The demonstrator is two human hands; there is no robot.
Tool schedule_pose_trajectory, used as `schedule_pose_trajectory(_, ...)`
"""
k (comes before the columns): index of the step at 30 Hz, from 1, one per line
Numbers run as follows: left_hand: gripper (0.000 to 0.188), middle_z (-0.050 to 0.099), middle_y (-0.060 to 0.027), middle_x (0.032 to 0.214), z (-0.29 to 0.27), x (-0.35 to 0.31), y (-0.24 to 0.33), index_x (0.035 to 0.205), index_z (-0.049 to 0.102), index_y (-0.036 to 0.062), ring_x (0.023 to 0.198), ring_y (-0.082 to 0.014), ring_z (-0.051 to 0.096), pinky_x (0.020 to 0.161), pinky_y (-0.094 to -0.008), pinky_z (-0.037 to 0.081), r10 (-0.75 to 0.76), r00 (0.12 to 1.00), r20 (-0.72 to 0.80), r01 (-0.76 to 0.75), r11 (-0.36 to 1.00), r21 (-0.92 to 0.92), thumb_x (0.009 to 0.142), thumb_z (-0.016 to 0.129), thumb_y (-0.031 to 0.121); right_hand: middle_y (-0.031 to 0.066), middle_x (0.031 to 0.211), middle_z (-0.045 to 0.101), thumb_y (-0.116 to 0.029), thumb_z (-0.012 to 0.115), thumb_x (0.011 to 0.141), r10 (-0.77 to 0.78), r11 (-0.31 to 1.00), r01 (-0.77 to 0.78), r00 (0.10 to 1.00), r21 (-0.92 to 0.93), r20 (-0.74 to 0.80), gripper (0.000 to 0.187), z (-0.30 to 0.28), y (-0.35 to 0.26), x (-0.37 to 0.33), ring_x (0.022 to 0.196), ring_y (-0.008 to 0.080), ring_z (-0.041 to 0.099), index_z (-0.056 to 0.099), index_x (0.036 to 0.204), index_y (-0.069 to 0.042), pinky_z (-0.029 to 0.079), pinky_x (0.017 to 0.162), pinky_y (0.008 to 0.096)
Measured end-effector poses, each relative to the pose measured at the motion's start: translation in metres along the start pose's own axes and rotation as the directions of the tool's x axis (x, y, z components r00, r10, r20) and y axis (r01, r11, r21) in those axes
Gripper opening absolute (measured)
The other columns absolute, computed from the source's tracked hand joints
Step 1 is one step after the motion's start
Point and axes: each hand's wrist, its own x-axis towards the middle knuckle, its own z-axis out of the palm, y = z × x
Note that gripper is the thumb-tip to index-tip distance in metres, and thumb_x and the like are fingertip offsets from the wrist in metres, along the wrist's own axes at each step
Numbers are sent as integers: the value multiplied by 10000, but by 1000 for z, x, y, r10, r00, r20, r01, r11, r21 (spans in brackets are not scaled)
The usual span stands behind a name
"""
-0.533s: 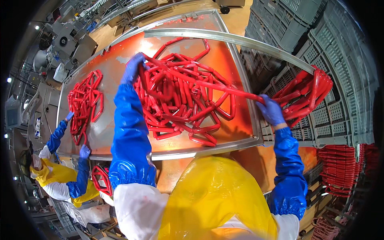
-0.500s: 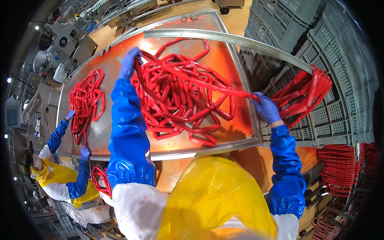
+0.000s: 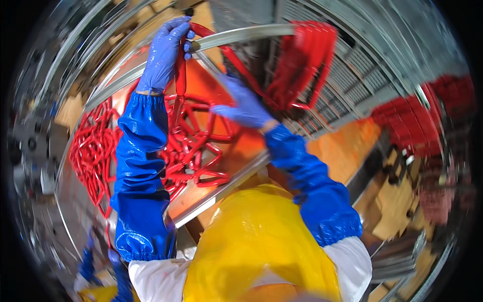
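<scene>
A string of red sausage links [image 3: 181, 75] hangs over a long metal bar [image 3: 241, 34], its lower part reaching down toward the pile. My left hand [image 3: 162, 55], in a purple glove, closes its fingers round that string beside the bar. Below the bar my right hand [image 3: 244, 103] is open, thumb stretched to the left and fingers extended, somewhat blurred. A sausage loop passes just beyond its fingers; whether they touch I cannot tell. Several loops of hung sausages [image 3: 311, 55] bunch at the bar's right end. Under my left arm, the sausage pile [image 3: 193, 151] lies on the metal table.
The metal table [image 3: 201, 205] has a raised rim nearest me. Another sausage pile [image 3: 93, 151] lies at its left. A co-worker's gloved hand [image 3: 114, 255] shows at lower left. Grey crates [image 3: 352, 85] stand to the right, with more hung red sausages [image 3: 407, 118] beyond.
My view has turned to the right. My right hand has let go of the sausage string and come closer to my left. My left hand still holds sausages, now beside the bar.
</scene>
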Motion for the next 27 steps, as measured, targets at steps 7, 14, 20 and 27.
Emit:
schedule_pose_trajectory(7, 532, 620, -105, 1091, 85, 7, -68, 1314, 471, 37, 999, -211, 612, 899, -353, 490, 30, 947, 320, 83, 939, -334, 989, 402, 453, 111, 967, 604, -174, 596, 922, 250, 891, -117, 933, 438, -260, 305, -10, -18, 0, 900, 138, 574, 520, 1168, -10, 497, 801, 326)
schedule_pose_trajectory(14, 379, 599, -58, 997, 95, -139, -228, 1184, 537, 33, 909, -120, 548, 841, -327, 475, -360, 682, 637, 338, 927, 162, 838, 655, 132, 121, 852, 599, -224, 520, 946, -59, 877, -239, 808, -418, -586, 252, -160, -29, 61, 705, 270, 633, 542, 1149, -77, 491, 586, 370)
schedule_pose_trajectory(20, 303, 594, -17, 943, 67, -146, -208, 1129, 566, 44, 841, -113, 533, 774, -297, 468, -156, 869, 470, 86, 982, 166, 884, 649, 200, 130, 975, 609, -215, 624, 857, -252, 355, -193, 923, -915, -292, 334, -121, -50, 71, 853, 321, 607, 589, 1178, -129, 500, 693, 419)
schedule_pose_trajectory(27, 330, 658, -196, 906, -3, -146, -155, 968, 613, -23, 848, -263, 643, 720, -395, 495, -351, 774, 527, -134, 723, 678, 731, 702, 189, 157, 938, 674, -307, 744, 735, 218, 910, -2, 853, -414, 474, 557, -13, -45, -39, 852, 335, 662, 598, 1228, -95, 532, 754, 400)
